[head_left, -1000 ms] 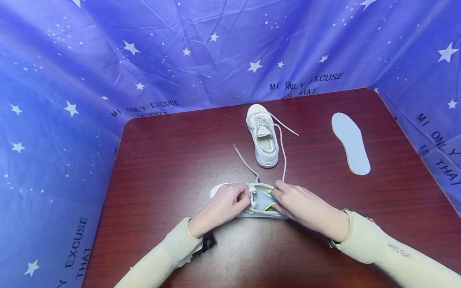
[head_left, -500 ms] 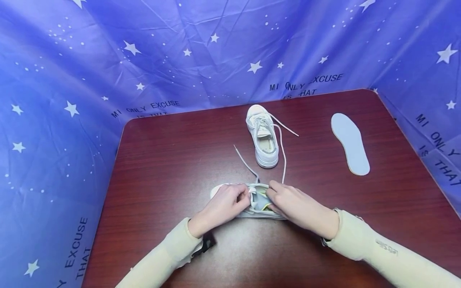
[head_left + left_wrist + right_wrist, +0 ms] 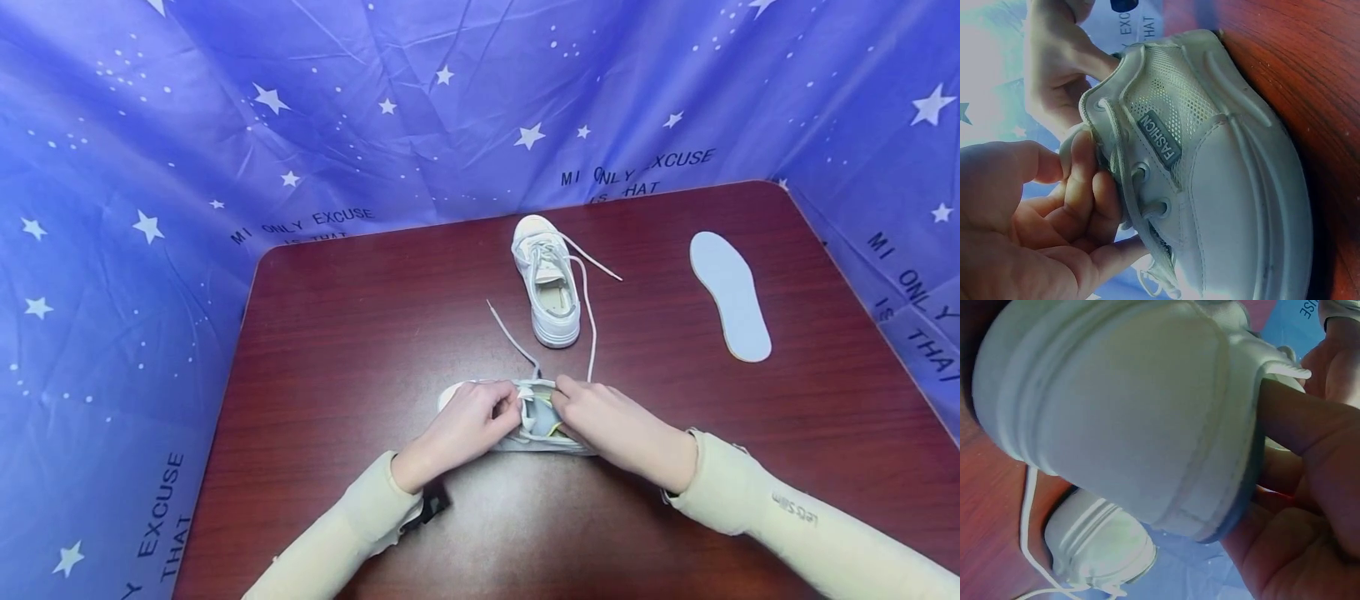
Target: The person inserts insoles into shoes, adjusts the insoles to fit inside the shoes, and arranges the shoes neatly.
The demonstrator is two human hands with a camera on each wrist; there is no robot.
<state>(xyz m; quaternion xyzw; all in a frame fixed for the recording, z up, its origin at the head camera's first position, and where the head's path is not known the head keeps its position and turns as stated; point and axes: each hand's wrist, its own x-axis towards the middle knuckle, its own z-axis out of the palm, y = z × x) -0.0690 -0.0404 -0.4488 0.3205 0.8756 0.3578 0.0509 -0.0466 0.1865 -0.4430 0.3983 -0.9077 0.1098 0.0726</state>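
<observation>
A white lace-up sneaker (image 3: 542,446) lies sideways before me, toe to the left. My left hand (image 3: 472,421) pinches its tongue (image 3: 1070,151) between thumb and fingers at the front of the opening. A grey insole (image 3: 543,416) with a yellow edge sits partly inside the sneaker. At the heel end, my right hand (image 3: 622,427) reaches into the opening, thumb and fingers around the insole's rear part, which they hide. From the right wrist view, the sneaker's heel (image 3: 1141,419) stands beside those fingers (image 3: 1310,425).
A second white sneaker (image 3: 557,327) with loose laces stands behind, toe away from me. To the right lies a pale insole (image 3: 731,296) on the dark red table (image 3: 360,333). Starry blue cloth (image 3: 450,142) hangs around the table. One lace (image 3: 513,336) trails behind the near sneaker.
My right hand has moved left, deeper over the sneaker's opening, and less of the insole's yellow edge shows. The left hand keeps its place on the tongue.
</observation>
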